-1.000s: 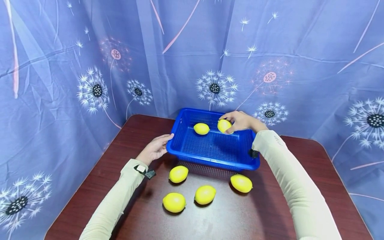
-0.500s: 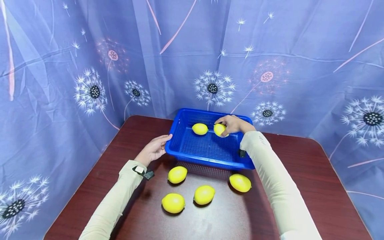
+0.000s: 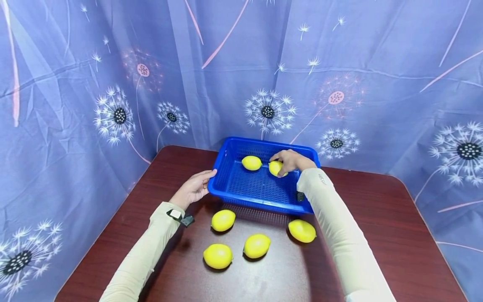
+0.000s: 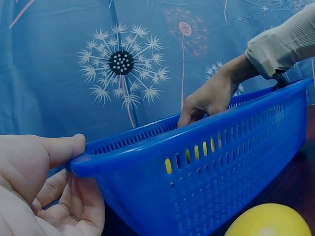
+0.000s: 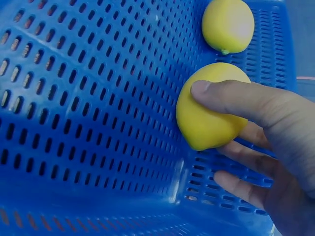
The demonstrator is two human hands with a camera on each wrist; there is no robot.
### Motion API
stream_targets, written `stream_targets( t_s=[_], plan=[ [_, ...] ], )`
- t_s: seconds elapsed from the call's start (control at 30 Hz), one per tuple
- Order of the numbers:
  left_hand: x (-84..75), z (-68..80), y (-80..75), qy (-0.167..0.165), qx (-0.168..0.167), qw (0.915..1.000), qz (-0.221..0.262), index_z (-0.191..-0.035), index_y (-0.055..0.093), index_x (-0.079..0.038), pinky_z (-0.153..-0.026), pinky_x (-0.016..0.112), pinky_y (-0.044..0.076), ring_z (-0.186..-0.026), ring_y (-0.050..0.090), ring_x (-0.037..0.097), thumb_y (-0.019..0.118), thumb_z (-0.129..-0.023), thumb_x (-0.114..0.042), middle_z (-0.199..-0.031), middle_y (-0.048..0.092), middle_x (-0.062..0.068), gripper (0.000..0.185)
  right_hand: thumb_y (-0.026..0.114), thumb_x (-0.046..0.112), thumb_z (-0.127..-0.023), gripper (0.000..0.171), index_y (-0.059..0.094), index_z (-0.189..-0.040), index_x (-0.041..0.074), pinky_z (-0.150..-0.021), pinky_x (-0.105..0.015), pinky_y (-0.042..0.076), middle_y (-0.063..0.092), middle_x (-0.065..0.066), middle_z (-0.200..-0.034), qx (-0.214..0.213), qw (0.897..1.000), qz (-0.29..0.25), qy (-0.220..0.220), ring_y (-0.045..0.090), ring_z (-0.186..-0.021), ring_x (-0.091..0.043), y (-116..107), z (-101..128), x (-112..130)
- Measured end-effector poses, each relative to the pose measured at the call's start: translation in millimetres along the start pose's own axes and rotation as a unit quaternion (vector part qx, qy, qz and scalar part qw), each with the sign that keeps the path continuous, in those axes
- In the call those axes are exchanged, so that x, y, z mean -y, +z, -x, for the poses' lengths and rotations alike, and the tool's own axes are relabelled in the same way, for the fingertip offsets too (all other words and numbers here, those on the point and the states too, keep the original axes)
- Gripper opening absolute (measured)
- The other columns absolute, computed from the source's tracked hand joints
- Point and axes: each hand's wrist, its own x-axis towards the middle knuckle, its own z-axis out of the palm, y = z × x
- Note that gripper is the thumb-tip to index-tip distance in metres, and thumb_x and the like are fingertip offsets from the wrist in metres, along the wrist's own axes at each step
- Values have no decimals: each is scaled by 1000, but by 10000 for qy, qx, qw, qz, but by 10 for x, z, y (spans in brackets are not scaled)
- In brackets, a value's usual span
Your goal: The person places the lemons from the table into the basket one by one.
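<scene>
A blue perforated plastic basket (image 3: 260, 202) stands at the back of the table. My left hand (image 3: 191, 189) pinches its left rim, thumb on top and fingers beneath, as the left wrist view shows. Inside the basket, my right hand (image 3: 293, 161) holds a yellow lemon (image 5: 209, 115) between thumb and fingers, low over the basket's floor. Just left of it in the head view lies a second lemon (image 3: 251, 162) in the basket, with a small gap between the two. Part of the held lemon is hidden by the thumb and fingers.
Several more lemons lie on the dark red wooden table (image 3: 377, 218) in front of the basket; one lemon (image 3: 302, 231) is at the right, near my right forearm, another lemon (image 3: 223, 220) near the left front corner. A blue dandelion-print curtain (image 3: 226, 96) hangs close behind.
My right hand has moved left and down into the basket, bringing its lemon closer to the other one and to the floor. My left hand stays on the rim.
</scene>
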Motion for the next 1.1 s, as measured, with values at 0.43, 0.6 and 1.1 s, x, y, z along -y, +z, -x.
stream_targets(
  t_s=[0.43,0.6,1.1],
  plan=[
    [10,1,-11,7,-22,10000,-70,-114,60,-9,-79,26,60,-87,71,13,57,-107,-21,-98,73,3,14,88,27,-82,73,56,-146,17,-104,-56,48,62,-19,-138,-82,9998,-34,189,54,-129,-38,-12,42,-10],
    [-2,-4,-2,-17,-49,10000,-18,-115,59,-9,-79,25,60,-86,71,13,57,-107,-20,-97,73,2,14,86,30,-83,70,57,-144,14,-107,-60,43,65,-18,-134,-230,9997,-16,34,54,-128,-39,-139,121,11],
    [10,-10,-16,30,-90,10000,24,-113,61,-9,-77,24,60,-84,71,12,58,-106,-19,-96,74,2,12,82,37,-87,68,57,-144,11,-103,-59,47,64,-16,-135,-1163,9895,-213,-831,58,-126,-37,-600,799,184]
  ],
)
